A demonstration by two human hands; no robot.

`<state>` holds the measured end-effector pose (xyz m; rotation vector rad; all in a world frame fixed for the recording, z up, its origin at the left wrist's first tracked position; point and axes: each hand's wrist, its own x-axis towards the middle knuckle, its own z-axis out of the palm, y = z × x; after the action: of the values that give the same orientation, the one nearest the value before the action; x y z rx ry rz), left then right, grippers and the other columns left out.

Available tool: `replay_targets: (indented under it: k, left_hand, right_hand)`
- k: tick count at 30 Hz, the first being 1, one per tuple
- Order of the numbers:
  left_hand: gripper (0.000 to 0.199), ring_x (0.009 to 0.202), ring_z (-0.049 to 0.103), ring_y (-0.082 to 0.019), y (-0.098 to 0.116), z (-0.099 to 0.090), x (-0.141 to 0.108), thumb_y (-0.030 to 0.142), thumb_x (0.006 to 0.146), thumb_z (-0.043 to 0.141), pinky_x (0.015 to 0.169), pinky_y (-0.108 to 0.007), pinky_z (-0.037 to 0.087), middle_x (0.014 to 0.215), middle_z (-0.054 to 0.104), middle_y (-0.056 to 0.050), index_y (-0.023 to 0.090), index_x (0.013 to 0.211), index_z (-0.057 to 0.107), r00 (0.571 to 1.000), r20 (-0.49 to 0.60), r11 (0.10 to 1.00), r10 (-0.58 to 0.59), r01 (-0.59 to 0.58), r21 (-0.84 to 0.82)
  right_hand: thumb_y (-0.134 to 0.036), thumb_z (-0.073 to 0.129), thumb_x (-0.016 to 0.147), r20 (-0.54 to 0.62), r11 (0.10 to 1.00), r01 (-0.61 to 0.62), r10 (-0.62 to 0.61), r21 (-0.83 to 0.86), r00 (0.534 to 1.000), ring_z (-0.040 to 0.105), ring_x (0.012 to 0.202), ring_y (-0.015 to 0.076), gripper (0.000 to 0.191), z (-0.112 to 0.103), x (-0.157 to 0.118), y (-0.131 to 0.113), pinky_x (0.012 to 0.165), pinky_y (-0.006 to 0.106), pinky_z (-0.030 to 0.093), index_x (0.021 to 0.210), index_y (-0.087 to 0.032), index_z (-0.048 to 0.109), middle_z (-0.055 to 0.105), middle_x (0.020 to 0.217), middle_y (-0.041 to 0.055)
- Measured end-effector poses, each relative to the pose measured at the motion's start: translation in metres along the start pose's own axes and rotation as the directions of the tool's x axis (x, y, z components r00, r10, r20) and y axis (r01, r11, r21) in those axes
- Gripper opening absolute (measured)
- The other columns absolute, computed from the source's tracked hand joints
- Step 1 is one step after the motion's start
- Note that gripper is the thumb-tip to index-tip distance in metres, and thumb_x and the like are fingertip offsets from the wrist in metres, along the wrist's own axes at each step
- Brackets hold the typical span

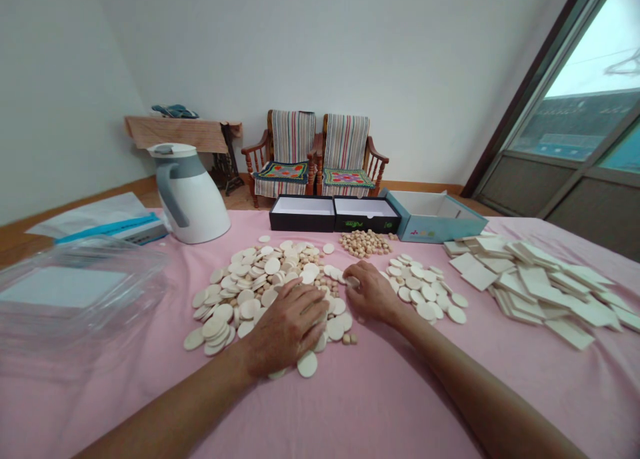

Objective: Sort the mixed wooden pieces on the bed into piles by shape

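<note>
My left hand [287, 322] lies palm down over the near right side of a big heap of round wooden discs [250, 282], its fingers stretched out on them. At the heap's right edge, my right hand [370, 291] has its fingers curled, with a pale wooden disc [353, 282] between thumb and fingertips. Small wooden cubes [327, 284] are mixed among the discs between the hands. Two more cubes [350, 339] lie just in front. Right of my right hand is a smaller group of discs [425, 289]; beyond it sits a pile of cubes [365, 244].
Square wooden tiles [540, 286] are heaped at the right. Two black boxes [303, 222] and a light blue box [440, 226] stand along the back. At left are a white jug [193, 202] and clear plastic packaging [75, 292]. A pink cloth [325, 419] covers the table.
</note>
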<state>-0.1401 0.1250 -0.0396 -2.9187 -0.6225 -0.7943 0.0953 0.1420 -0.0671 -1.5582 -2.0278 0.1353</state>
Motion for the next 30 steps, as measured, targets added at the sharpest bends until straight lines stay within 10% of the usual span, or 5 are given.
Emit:
replay_targets:
  k: [7,19,25,30]
  left_hand:
    - [0.024,0.113,0.053,-0.023,0.001,-0.001,0.001,0.022,0.092,0.049,0.106,-0.046,0.031,0.114,0.064,-0.009,0.017,0.113,0.059,1.0,0.006,1.0,-0.003,0.003,0.007]
    - [0.025,0.113,0.054,-0.023,0.001,-0.002,0.0,0.022,0.091,0.049,0.107,-0.047,0.032,0.114,0.064,-0.009,0.017,0.113,0.06,1.0,0.005,1.0,-0.004,0.004,0.015]
    - [0.024,0.112,0.054,-0.022,0.001,-0.001,0.0,0.022,0.091,0.05,0.107,-0.045,0.031,0.114,0.064,-0.008,0.017,0.112,0.059,1.0,-0.012,1.0,-0.005,0.005,-0.003]
    - [0.022,0.112,0.054,-0.022,0.0,0.0,-0.001,0.023,0.092,0.05,0.107,-0.045,0.031,0.114,0.064,-0.008,0.017,0.111,0.06,1.0,-0.011,1.0,-0.011,0.011,-0.01]
  right_hand:
    - [-0.012,0.051,0.087,0.021,0.96,0.275,-0.276,0.048,0.961,0.053,0.091,0.0189,0.024,0.003,0.002,-0.009,0.083,0.033,0.037,0.102,-0.023,0.066,0.067,0.096,0.0055]
    - [-0.015,0.05,0.085,0.045,0.981,0.185,-0.183,-0.054,0.982,0.047,0.08,0.0185,0.009,0.007,0.0,-0.016,0.072,0.03,0.035,0.082,-0.018,0.057,0.06,0.08,0.0052]
    - [-0.015,0.051,0.073,-0.126,0.977,-0.098,0.075,-0.188,0.989,0.048,0.073,0.0189,0.005,-0.03,-0.001,-0.004,0.063,0.029,0.031,0.076,-0.019,0.05,0.056,0.072,0.0045]
    - [-0.024,0.052,0.075,-0.075,0.761,-0.369,0.392,-0.533,0.917,0.056,0.084,0.0268,0.012,-0.07,-0.004,0.015,0.067,0.034,0.031,0.083,-0.016,0.056,0.065,0.083,0.0136]
